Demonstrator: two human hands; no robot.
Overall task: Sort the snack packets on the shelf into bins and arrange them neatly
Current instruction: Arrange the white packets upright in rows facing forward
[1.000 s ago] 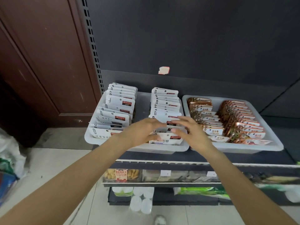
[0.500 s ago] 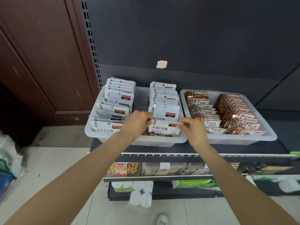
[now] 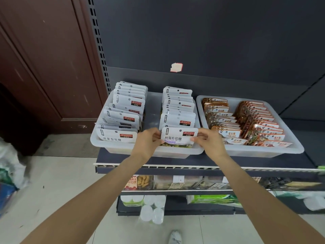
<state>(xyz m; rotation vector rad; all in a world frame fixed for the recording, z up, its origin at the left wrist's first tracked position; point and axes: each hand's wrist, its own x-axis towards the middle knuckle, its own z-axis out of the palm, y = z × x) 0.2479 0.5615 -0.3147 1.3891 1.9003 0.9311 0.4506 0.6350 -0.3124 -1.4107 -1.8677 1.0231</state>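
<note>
Two translucent white bins stand side by side on the dark shelf [image 3: 193, 160]. The left bin [image 3: 123, 150] holds two rows of white snack packets. At the front of its right-hand row stands one upright white packet [image 3: 178, 137] with a red logo. My left hand [image 3: 149, 143] pinches its left edge and my right hand [image 3: 209, 142] pinches its right edge. The left-hand row [image 3: 123, 111] leans back in a looser stack. The right bin [image 3: 263, 151] holds two rows of orange-brown packets [image 3: 246, 120].
The shelf's front lip [image 3: 175, 167] runs just below my wrists. Lower shelves hold boxed snacks [image 3: 140, 182] and white rolls [image 3: 151, 208]. A brown door [image 3: 44, 67] stands at the left, with bags [image 3: 8, 173] on the floor. My shoe tip [image 3: 175, 237] shows below.
Both hands came off the top of the right-hand row and took the front packet by its two sides, standing it upright. The view shifted slightly downward.
</note>
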